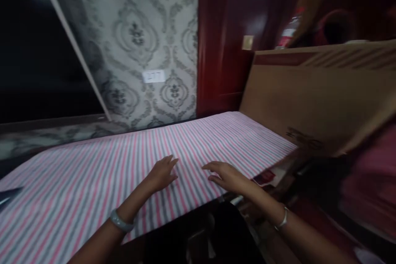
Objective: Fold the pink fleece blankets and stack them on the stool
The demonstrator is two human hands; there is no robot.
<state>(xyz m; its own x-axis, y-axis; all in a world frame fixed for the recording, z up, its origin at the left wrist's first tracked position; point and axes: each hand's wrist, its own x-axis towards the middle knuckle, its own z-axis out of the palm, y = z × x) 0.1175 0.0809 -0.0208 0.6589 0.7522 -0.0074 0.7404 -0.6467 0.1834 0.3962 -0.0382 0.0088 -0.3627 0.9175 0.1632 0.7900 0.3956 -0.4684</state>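
Observation:
A pink, grey and white striped cloth (pixel 102 173) covers the surface in front of me. Over its middle is my left hand (pixel 162 173), fingers extended and thumb apart, with nothing in it. Facing it from the right, near the cloth's front edge, my right hand (pixel 224 175) also has its fingers stretched out and holds nothing. A gap of striped cloth separates the two hands. Whether either hand rests on the cloth or hovers just above it, I cannot tell. A bracelet circles each wrist.
A large cardboard box (pixel 309 95) borders the cloth on the right, with a red-capped bottle (pixel 288 33) behind it. At the left stands a dark screen (pixel 46 57). Patterned wallpaper carries a white label (pixel 154 76); a dark red door (pixel 222 49) is beside it.

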